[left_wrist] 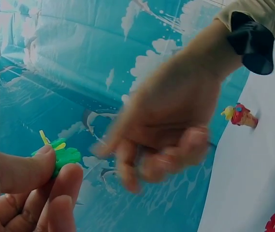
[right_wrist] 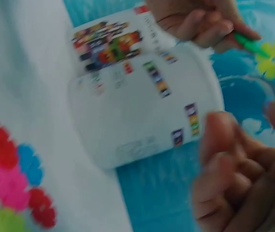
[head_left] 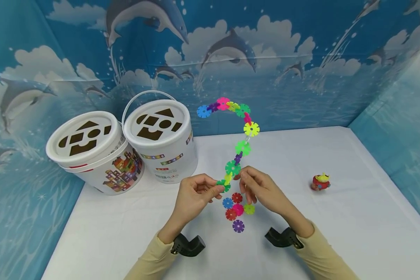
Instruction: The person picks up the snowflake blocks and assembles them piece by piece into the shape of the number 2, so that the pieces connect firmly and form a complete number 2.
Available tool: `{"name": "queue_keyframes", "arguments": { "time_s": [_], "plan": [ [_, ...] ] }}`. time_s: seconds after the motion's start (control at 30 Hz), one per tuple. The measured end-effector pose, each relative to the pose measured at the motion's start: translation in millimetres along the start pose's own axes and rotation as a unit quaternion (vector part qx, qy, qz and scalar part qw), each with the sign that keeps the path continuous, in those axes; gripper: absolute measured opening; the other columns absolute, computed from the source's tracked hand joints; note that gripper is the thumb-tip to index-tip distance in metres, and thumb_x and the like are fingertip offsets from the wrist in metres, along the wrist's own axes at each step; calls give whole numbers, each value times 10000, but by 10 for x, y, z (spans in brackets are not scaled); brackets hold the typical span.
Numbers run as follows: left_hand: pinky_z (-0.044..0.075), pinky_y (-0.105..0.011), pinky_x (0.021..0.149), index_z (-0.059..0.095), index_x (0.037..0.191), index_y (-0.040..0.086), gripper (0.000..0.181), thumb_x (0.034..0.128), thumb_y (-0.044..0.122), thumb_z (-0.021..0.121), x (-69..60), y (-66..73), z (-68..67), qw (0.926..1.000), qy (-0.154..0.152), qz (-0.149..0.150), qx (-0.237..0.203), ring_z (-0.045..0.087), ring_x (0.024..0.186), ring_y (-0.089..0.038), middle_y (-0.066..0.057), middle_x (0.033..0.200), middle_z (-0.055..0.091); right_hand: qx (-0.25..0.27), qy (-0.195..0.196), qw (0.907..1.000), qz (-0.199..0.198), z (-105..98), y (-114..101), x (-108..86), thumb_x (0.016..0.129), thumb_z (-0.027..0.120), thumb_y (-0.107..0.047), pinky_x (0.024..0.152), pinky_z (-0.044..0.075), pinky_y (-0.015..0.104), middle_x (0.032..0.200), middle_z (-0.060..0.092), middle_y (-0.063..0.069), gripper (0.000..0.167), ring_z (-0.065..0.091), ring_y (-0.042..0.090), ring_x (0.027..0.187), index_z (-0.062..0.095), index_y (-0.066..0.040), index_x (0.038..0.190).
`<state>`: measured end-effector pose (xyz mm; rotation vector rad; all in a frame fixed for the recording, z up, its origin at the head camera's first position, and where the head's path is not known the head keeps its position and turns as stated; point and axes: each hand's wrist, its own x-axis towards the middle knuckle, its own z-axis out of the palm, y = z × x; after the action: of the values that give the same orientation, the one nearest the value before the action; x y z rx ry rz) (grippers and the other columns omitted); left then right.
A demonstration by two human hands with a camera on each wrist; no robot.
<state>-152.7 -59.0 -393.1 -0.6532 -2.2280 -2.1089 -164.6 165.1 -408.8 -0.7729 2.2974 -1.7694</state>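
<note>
A long curved chain of interlocked, notched plastic flower discs (head_left: 243,147) in several colours runs from the hands up across the backdrop in the head view. My left hand (head_left: 196,196) pinches the green disc (left_wrist: 65,160) at its near end between thumb and fingers, next to a yellow disc (right_wrist: 273,60). Just right of the chain hovers my right hand (head_left: 262,188), fingers loosely bent, nothing visible in its grasp; it is blurred in the left wrist view. A dark red disc (head_left: 237,177) shows partly by its fingertips; whether it is touched I cannot tell.
Loose discs lie on the white table below the hands, among them a purple one (head_left: 238,226) and a blue one (head_left: 227,202). Two lidded white buckets (head_left: 94,155) (head_left: 168,159) stand at the left. A small red toy figure (head_left: 320,182) sits at the right.
</note>
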Motion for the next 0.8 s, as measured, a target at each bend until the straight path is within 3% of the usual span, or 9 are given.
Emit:
{"name": "queue_keyframes", "arguments": {
  "time_s": [0.1, 0.23, 0.3, 0.47, 0.63, 0.8],
  "plan": [
    [531, -289, 514, 687, 830, -5, 88, 827, 67, 737, 1, 12, -6, 10000, -6, 19, -1, 657, 593, -189, -97, 734, 693, -924, -674, 9909, 707, -3, 196, -59, 981, 544, -264, 459, 443, 281, 701, 553, 43, 144, 520, 205, 491, 600, -132, 969],
    [530, -286, 511, 686, 829, -7, 81, 831, 60, 732, -3, 43, -14, 10000, -34, 52, 3, 654, 589, -194, -90, 726, 692, -2374, -1642, 9519, 1027, 47, 387, -192, 841, 705, -414, 503, 391, 236, 665, 527, -95, 229, 490, 74, 556, 596, -214, 859],
    [531, -289, 511, 687, 831, -6, 81, 833, 63, 730, -6, 60, -17, 10000, -43, 63, 10, 656, 591, -204, -78, 726, 692, -2773, -1828, 9376, 1032, 72, 437, -257, 772, 756, -461, 513, 375, 232, 651, 507, -120, 302, 454, 50, 577, 583, -222, 838],
    [535, -300, 513, 684, 835, -9, 74, 836, 54, 724, -17, 86, -28, 10000, -42, 89, 9, 661, 601, -272, -81, 735, 693, -2935, -1685, 9353, 1034, 121, 500, -336, 693, 816, -463, 522, 382, 237, 660, 509, -84, 396, 448, 56, 579, 576, -204, 872],
    [533, -296, 513, 679, 831, -14, 72, 836, 44, 721, -22, 88, -35, 10000, -48, 72, -14, 648, 605, -347, -86, 728, 692, -2957, -1615, 9376, 861, 161, 541, -338, 701, 830, -398, 520, 379, 230, 647, 487, -89, 365, 430, 44, 569, 568, -196, 856],
    [533, -301, 513, 683, 840, -14, 72, 840, 48, 718, -27, 100, -44, 9999, -77, 75, 8, 650, 605, -320, -82, 725, 692, -2958, -1505, 9404, 744, 191, 552, -348, 711, 836, -321, 507, 377, 227, 637, 478, -95, 321, 419, 37, 558, 561, -195, 817]
  ]
}}
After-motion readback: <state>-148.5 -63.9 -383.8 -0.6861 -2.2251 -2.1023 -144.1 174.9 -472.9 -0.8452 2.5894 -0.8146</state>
